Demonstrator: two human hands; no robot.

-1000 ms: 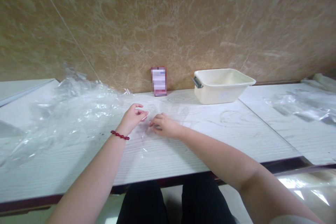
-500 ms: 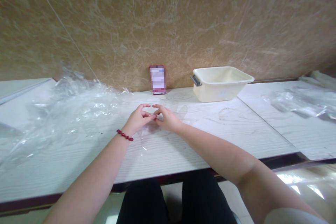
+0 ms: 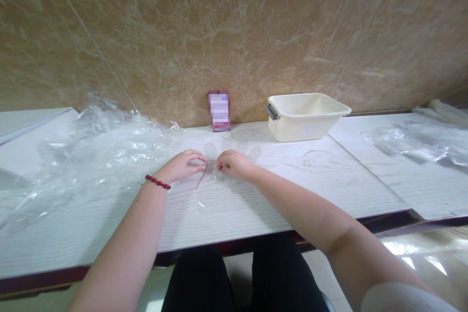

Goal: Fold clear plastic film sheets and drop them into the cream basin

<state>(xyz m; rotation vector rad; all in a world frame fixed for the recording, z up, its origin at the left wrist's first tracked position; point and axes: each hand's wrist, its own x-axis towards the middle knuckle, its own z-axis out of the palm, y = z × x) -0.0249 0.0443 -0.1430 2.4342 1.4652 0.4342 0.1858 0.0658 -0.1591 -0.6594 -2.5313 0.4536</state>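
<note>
A clear plastic glove [image 3: 210, 173] lies flat on the white table [image 3: 278, 190], hard to see against the wood grain. My left hand [image 3: 181, 165], with a red bead bracelet at the wrist, rests low on the table with its fingers pinched on the glove's left side. My right hand [image 3: 234, 163] is curled, its fingertips pinched on the glove's right side. The two hands sit a few centimetres apart.
A heap of crumpled clear plastic [image 3: 91, 151] covers the table's left part. A cream plastic tub [image 3: 305, 116] with a grey handle stands at the back right, a small red and white box [image 3: 219, 109] leans on the marble wall. More clear plastic [image 3: 420, 144] lies far right.
My hands met with fingertips touching half a second ago; now they have moved slightly apart and lower onto the table, still pinching the clear glove.
</note>
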